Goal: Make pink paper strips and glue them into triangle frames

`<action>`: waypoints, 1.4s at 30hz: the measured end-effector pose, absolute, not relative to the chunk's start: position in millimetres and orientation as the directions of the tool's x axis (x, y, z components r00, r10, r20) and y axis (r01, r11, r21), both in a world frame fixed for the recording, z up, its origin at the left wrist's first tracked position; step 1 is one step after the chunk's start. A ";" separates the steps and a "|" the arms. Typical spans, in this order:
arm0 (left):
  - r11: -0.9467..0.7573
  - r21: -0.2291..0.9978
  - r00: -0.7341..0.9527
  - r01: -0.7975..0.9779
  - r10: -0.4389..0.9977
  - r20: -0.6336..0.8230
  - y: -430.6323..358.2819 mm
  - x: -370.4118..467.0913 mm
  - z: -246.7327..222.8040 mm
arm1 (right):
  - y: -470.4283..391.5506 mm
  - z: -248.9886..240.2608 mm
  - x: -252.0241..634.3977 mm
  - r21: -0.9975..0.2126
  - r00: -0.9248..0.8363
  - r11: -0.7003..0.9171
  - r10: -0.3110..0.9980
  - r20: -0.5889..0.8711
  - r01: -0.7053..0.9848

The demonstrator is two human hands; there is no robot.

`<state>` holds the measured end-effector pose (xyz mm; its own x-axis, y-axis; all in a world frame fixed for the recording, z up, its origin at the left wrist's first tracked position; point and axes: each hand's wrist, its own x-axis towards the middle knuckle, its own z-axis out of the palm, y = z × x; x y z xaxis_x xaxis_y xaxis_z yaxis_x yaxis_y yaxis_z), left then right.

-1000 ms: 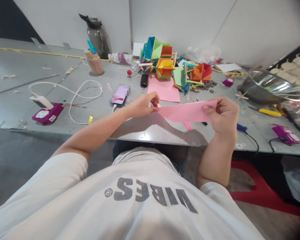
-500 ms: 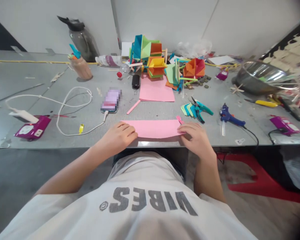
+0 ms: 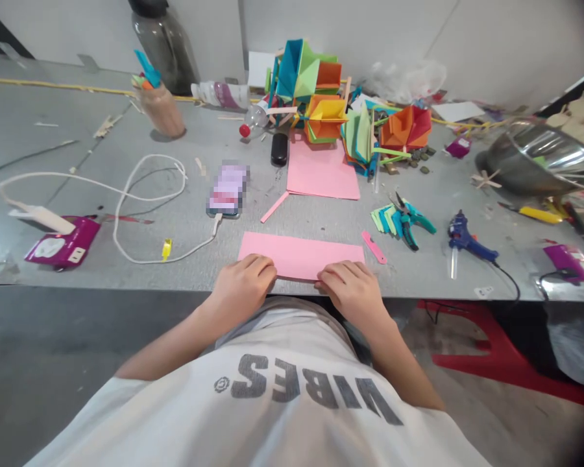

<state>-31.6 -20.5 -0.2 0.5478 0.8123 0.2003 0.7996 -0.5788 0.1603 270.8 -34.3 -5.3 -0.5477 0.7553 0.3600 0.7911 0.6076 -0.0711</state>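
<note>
A pink sheet of paper, long and narrow, lies along the front of the grey table. My left hand closes on its near edge toward the left, fingertips curled over the paper. Farther right on that same edge, my right hand grips the paper with bent fingers; both thumbs are mostly hidden. A small pink utility knife rests just beyond the paper's right end. Behind lie a stack of larger pink paper and a thin pink strip.
Pliers and a blue glue gun lie to the right, near a metal bowl. Folded coloured-paper shapes stand at the back. A phone on a white cable is at left, before a pen cup.
My right hand has slid inward along the paper's near edge, uncovering its right end and the pink knife. My left hand still holds the edge. The view has shifted slightly.
</note>
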 end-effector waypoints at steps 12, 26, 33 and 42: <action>-0.395 0.307 0.345 0.866 0.916 0.206 -27.8 -16.2 -3.7 | -46.4 -18.9 266.1 -0.170 -0.390 0.485 0.830 0.399 0.858; -0.335 0.442 0.298 0.832 0.942 0.153 -15.4 -28.3 3.6 | -41.3 -16.4 278.6 -0.293 -0.329 0.410 0.899 0.289 0.864; -0.286 0.441 0.242 0.851 0.958 0.155 -12.6 -35.4 -2.9 | -40.9 -11.6 276.3 -0.252 -0.310 0.361 0.925 0.220 0.898; -0.243 0.456 0.165 0.856 0.965 0.204 -10.5 -47.9 -12.1 | -40.9 -4.4 277.2 -0.234 -0.229 0.265 0.958 0.172 0.935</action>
<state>-47.9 -10.5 -12.1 0.1653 0.9649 0.2042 0.8561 -0.2432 0.4561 277.2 -40.9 -4.4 -0.2288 0.9582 0.1716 0.9354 0.2653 -0.2337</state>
